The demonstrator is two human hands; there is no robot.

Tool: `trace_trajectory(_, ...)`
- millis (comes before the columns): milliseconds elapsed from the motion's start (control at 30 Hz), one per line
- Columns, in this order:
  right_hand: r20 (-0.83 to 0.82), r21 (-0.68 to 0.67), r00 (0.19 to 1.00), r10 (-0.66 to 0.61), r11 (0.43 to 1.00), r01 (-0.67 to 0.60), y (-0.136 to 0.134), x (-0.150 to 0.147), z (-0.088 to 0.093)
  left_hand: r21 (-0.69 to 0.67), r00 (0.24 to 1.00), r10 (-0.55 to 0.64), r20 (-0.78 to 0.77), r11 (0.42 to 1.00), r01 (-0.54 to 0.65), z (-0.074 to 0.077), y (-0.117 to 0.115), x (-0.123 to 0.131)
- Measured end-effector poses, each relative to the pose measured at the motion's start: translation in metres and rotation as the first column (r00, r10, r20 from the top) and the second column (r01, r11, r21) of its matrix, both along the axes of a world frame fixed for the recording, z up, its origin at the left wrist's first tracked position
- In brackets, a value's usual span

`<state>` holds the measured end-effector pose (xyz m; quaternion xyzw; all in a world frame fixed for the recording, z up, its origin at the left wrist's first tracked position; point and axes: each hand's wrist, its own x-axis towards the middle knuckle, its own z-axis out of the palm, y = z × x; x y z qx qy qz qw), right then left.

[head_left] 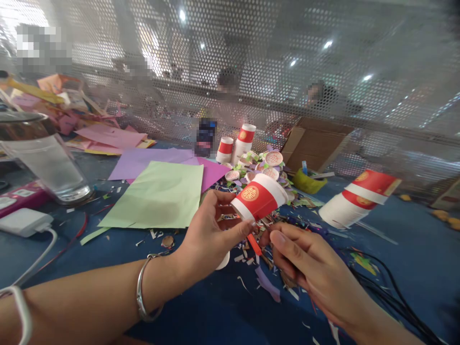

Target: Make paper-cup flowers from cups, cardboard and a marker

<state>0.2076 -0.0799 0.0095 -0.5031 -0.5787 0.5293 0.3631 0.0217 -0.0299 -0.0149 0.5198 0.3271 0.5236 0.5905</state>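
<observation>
Left hand (212,230): fingers behind, thumb below, gripping a paper cup (259,197), white with a red band and gold emblem. Cup is tilted, held up off the table (427,254), above the scraps in its middle. Silver bracelet (142,287) on the left wrist.

Right hand (309,258): closed, thumb pressed to curled fingers, just beside the cup's lower side. Something thin and dark sits at the fingertips, mostly hidden; cannot tell what it is, or whether it touches the cup. Orange strip (254,244) below the cup, between the hands. Paper scraps all round, a purple scrap (268,283) among them toward the near edge.

Behind the cup, toward the far edge: heap of round cup pieces (272,159) mixed with green and purple bits. Two cup stacks (246,135) upright behind the heap. Yellow container (309,184) right of it, cardboard (312,143) leaning behind.

Right side: another stack of cups (359,197), leaning; black cables (390,285) nearer.

Left of the cup: green sheet (158,196) overlapping purple sheets (140,160). Toward the left edge: lidded glass of clear liquid (46,160), white adapter (27,222), pink power strip (27,191); pink paper (113,136) at far left.
</observation>
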Motion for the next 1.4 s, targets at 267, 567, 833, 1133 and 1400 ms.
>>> trace_trajectory(267, -0.028, -0.025, 1.000, -0.012, 1.000, 0.011, 0.001, -0.003, 0.001, 0.082, 0.998, 0.026, -0.058, 0.996, -0.022, 0.001, -0.001, 0.001)
trace_trajectory(567, -0.067, -0.112, 0.997, -0.042, 0.993, 0.035, 0.000, -0.003, 0.001, 0.219, 0.992, 0.096, -0.084, 0.973, -0.075, 0.000, 0.000, 0.001)
trace_trajectory(833, -0.127, -0.175, 0.990, -0.056, 0.984, 0.034, 0.001, -0.005, -0.001, 0.283, 0.988, 0.134, -0.080, 0.953, -0.106, -0.004, -0.005, 0.003)
trace_trajectory(1133, -0.192, -0.178, 0.977, -0.097, 0.982, 0.063, 0.000, -0.006, 0.004, 0.209, 0.982, 0.141, -0.125, 0.971, -0.113, -0.002, 0.000, 0.002)
trace_trajectory(1400, -0.215, -0.217, 0.969, -0.119, 0.974, 0.071, 0.002, -0.007, 0.002, 0.268, 0.961, 0.164, -0.225, 0.958, -0.101, -0.004, 0.006, 0.000)
